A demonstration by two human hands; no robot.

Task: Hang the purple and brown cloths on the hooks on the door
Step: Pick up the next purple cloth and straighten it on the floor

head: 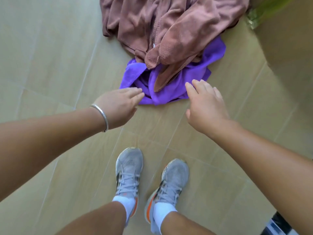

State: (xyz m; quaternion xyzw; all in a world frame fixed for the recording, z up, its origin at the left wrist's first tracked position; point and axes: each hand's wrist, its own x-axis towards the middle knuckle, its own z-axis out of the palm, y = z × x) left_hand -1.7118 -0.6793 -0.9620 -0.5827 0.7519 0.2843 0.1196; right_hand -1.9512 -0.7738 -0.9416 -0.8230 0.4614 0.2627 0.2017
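A purple cloth (171,85) lies crumpled on the tiled floor in front of my feet. A larger brown cloth (162,26) is heaped behind it, and one fold of it drapes over the purple one. My left hand (118,106), with a silver bangle on the wrist, reaches down with relaxed fingers to the purple cloth's left edge. My right hand (205,102) hovers with fingers spread over the cloth's right edge. Neither hand holds anything. No door or hooks are in view.
Beige floor tiles (50,65) spread all around. My two grey sneakers (128,172) stand just below the cloths. A blurred green and tan object (264,12) sits at the top right, and a dark striped item (277,224) shows at the bottom right corner.
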